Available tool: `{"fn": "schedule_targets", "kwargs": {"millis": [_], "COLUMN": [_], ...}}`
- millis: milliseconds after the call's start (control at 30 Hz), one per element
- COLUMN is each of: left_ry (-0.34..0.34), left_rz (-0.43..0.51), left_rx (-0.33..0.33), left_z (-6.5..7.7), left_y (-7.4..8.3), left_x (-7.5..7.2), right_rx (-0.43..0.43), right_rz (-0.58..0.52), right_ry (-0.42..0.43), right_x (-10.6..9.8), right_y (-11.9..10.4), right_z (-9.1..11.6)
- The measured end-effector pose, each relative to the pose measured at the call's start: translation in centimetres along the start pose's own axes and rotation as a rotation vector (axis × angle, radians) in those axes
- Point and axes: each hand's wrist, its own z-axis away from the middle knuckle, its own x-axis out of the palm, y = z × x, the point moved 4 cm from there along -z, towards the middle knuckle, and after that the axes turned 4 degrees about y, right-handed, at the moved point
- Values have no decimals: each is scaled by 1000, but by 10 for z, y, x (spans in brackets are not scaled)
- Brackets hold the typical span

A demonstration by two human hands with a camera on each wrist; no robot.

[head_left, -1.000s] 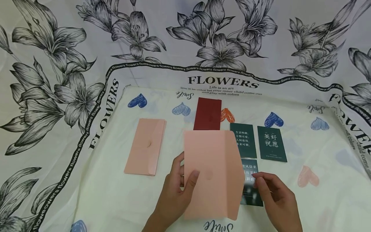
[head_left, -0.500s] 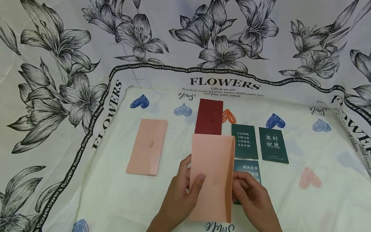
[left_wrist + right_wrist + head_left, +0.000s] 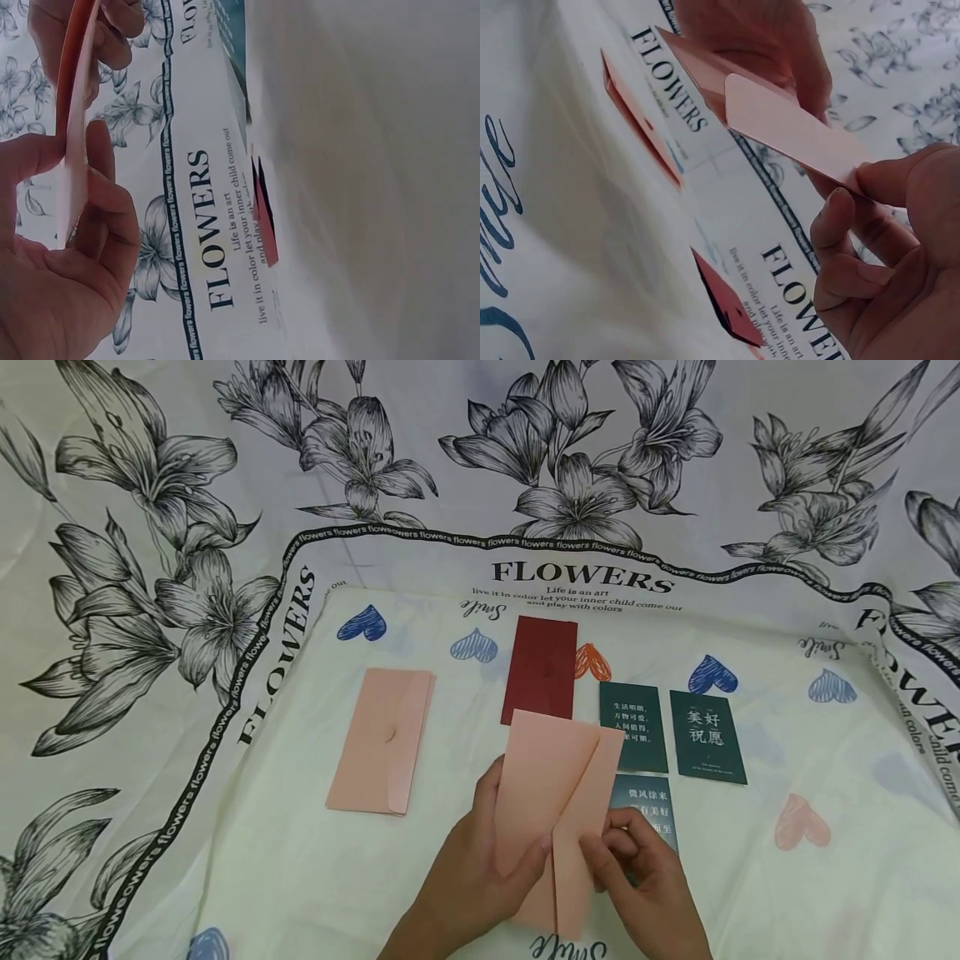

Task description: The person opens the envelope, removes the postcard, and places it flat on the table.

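"Where is the envelope?"

"Up in front of me, a pink envelope (image 3: 525, 777) tilted above the printed cloth (image 3: 750, 885). My left fingers (image 3: 489, 789) grip its body, thumb across the front close to the flap's edge. My right fingers (image 3: 628, 820) pinch it along the opposite side."

"So both are busy. How far have you got?"

"The flap (image 3: 588, 810) is folded over the front; I count that much as done. From my wrists I see layers standing slightly apart, so I judge it isn't pressed flat or fastened yet."

"Anything inside?"

"I can't tell; the paper hides it."

"And what's left?"

"Settling that flap, I'd say. Three green items lie to the right: a verse card (image 3: 633, 718), a greeting card (image 3: 707, 735) and a photo card (image 3: 648, 810) partly behind my fingers. A red envelope (image 3: 540, 660) lies beyond, and more pink stationery (image 3: 375, 743) on the left. Neither hand touches those two, and whether they're finished I can't say."
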Motion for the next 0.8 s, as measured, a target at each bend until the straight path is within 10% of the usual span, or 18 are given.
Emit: {"fn": "schedule_targets", "kwargs": {"millis": [800], "left_ry": [-75], "left_rz": [-111], "left_rx": [-11], "left_z": [-5], "left_y": [-1], "left_x": [-1], "right_rx": [-37], "right_rz": [-29], "right_ry": [-28], "right_x": [-2], "right_y": [-6], "right_z": [2]}}
